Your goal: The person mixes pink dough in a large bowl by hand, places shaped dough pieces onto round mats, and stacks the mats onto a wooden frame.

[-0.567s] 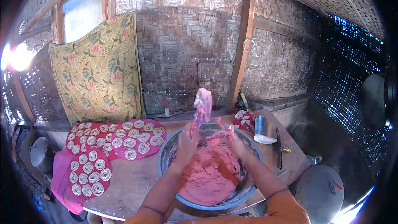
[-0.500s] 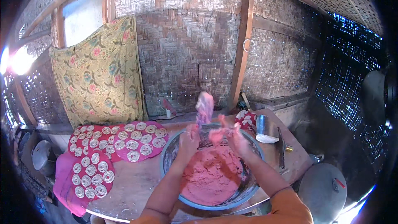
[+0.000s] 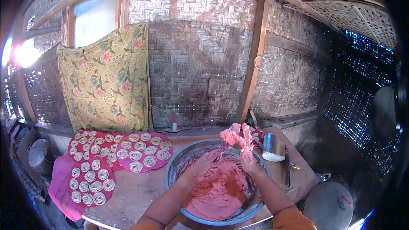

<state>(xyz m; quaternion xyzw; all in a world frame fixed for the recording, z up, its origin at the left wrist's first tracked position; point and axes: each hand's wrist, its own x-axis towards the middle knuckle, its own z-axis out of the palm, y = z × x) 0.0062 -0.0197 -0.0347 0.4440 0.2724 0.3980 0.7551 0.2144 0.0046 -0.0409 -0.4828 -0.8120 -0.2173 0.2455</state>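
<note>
On a table (image 3: 132, 189) by a woven wall (image 3: 183, 59), our blue basin (image 3: 174, 168) holds pink dough (image 3: 213, 206). Clumps (image 3: 246, 144) of it hide our right hand (image 3: 251, 168) at the fingers, so we cannot tell its grip; our left hand (image 3: 203, 165) closes round a smeared tool (image 3: 220, 151). The dough looks rough and crumbly.

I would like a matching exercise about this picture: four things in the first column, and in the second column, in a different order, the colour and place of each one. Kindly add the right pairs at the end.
Things:
1. Dough
2. Coils
3. Floral cloth
4. Ring

Colour and place:
A. Yellowish, hanging against the wall
B. White, on the wooden post
C. Pink, inside the basin
D. Pale, laid out on the pink and red cloths

Right pairs: 1-C, 2-D, 3-A, 4-B
</note>
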